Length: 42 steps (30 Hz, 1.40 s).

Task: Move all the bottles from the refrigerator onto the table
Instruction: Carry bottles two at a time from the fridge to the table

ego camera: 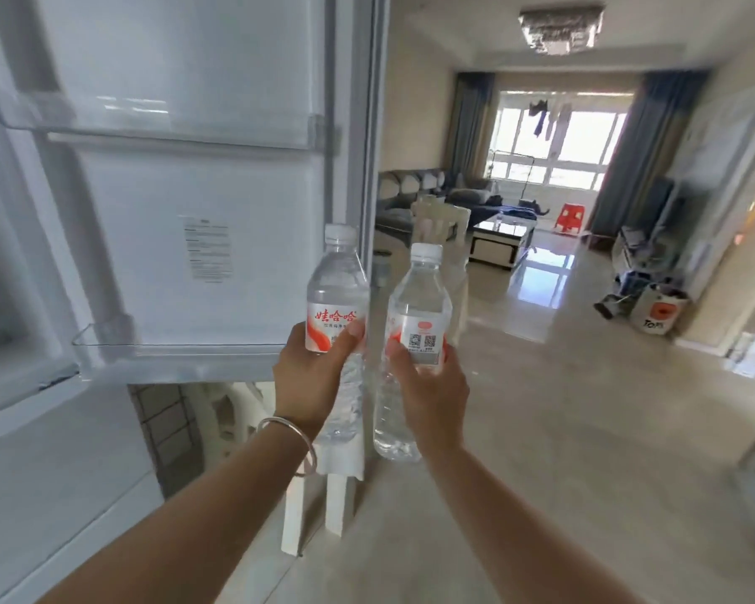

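While each bottle is held upright, the left bottle (pixel 334 294) is gripped by the left hand (pixel 310 377), the right bottle (pixel 415 324) by the right hand (pixel 432 390), fingers (pixel 355 331) curled closed.

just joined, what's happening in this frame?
A person is carrying two water bottles, one in each hand. The left hand grips the left bottle around its red and white label; the right hand holds the right bottle the same way. Both bottles are upright and capped. The refrigerator door stands open on the left, its visible door shelves bare. No table top is clearly visible, so neither bottle has been set down yet.
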Each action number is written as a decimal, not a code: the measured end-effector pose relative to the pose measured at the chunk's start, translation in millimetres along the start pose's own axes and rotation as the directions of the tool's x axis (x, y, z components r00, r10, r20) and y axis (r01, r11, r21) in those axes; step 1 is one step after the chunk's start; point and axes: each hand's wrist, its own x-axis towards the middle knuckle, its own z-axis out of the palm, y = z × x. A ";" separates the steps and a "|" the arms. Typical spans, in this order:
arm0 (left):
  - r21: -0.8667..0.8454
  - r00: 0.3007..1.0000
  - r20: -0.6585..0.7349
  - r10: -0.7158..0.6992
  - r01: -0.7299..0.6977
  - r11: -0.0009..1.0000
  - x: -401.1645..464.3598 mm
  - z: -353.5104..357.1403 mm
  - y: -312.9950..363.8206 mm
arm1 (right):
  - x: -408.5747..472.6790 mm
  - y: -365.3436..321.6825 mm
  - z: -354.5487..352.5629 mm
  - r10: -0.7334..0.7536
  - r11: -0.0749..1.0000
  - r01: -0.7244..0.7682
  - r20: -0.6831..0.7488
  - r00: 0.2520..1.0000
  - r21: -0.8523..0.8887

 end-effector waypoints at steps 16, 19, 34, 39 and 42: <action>0.017 0.985 0.103 -0.137 0.136 0.991 13.7 254.4 -62.3 | 170.7 121.9 -135.6 0.123 0.987 -0.128 -0.055 0.991 -0.101; 0.005 0.986 0.084 -0.145 0.145 0.989 52.5 287.1 -74.0 | 220.5 142.0 -119.2 0.113 0.987 -0.117 -0.038 0.993 -0.113; -0.010 0.973 -0.132 -0.190 0.190 0.982 295.3 357.5 -147.9 | 454.8 193.9 46.2 0.055 0.995 -0.035 0.228 0.972 -0.090; 0.050 0.945 -0.253 -0.210 0.229 0.972 365.8 365.3 -186.0 | 522.0 220.6 117.9 0.052 0.997 -0.028 0.398 0.916 -0.067; 0.088 0.907 -0.361 -0.218 0.266 0.960 416.0 369.6 -205.6 | 565.2 234.4 165.9 0.092 0.996 -0.089 0.527 0.845 -0.031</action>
